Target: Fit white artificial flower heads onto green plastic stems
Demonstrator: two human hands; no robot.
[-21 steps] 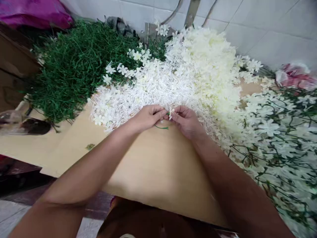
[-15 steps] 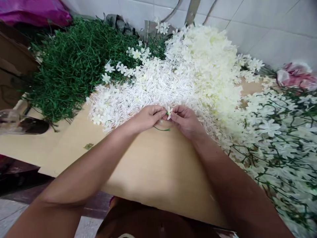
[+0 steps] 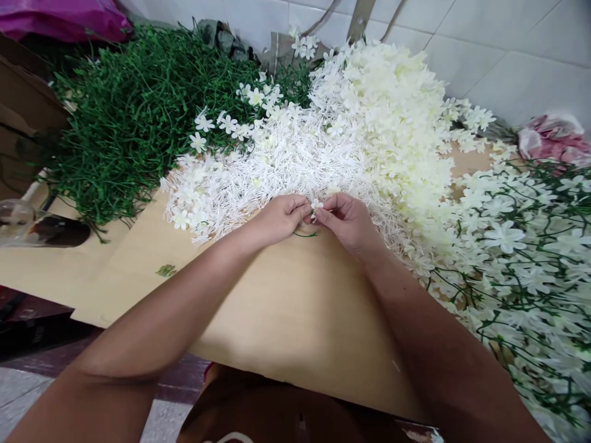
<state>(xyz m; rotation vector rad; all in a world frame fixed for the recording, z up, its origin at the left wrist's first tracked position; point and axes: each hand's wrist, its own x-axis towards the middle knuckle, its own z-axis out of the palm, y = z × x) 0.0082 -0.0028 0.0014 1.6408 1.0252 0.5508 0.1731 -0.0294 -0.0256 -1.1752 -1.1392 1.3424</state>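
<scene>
Now pinching small white star-petalled artificial flower (image 3: 316, 205) betw. thumb and forefinger of bare right hand (image 3: 348, 223) — up at fingertips, by near edge of heaped thin white filaments (image 3: 295, 163). With bare left hand (image 3: 286, 217), also closed, gripping thin green plastic-looking stem (image 3: 306, 234); can't tell exact hold under fingers. Likely near weightless, soft in petals, easily creased; bendy yet springy along stem, maybe bit slick — so best pinch flower at base, not petal tips, and stem close to end, w/ light pressure.

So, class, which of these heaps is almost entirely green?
The leftmost heap of thin green stems; the spiky white heap and petalled cream heap are pale, while the rightmost white-flowered heap is only partly green.
</scene>
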